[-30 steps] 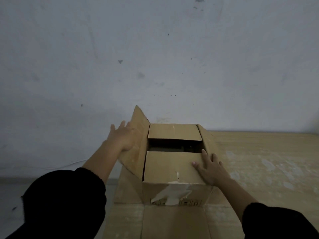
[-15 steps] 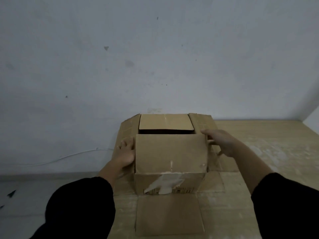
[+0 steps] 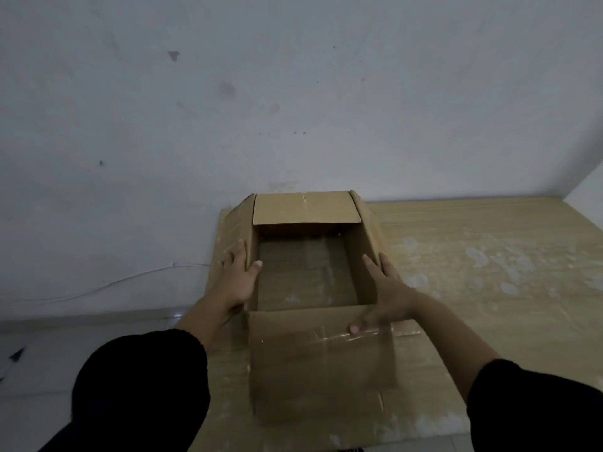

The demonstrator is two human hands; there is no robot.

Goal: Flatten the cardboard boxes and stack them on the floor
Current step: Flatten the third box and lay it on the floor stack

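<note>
As left grip [image 3: 237, 277], right grip [image 3: 386, 288] clasp box [image 3: 306, 207]

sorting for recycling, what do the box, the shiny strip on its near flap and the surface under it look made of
Box: cardboard, matt brown, with creased, folded flaps. Strip: probably clear plastic tape, since it glints. Surface: pale wood look, with grain lines and whitish blotches; solid wood or laminate, cannot tell.
</note>
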